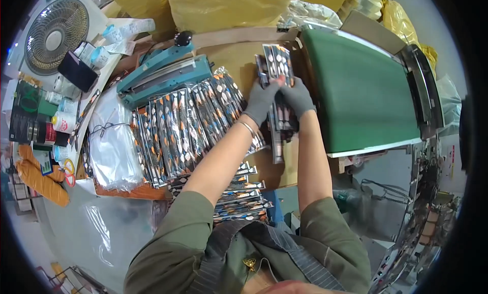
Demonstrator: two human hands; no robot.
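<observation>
My left hand and my right hand, both in grey gloves, are closed together around a bundle of long slim patterned packets. The packets are black with white and orange shapes, in shiny clear wrap. They stick out beyond my fingers at the far end and hang below at the near end. To the left lies a tight row of similar packets on the brown table. More packets are stacked below that row, partly hidden by my left arm.
A teal bag sealer stands behind the row, beside a tied stack of clear plastic bags. On the right is a green conveyor belt. A fan, a phone and jars sit far left; yellow sacks line the back.
</observation>
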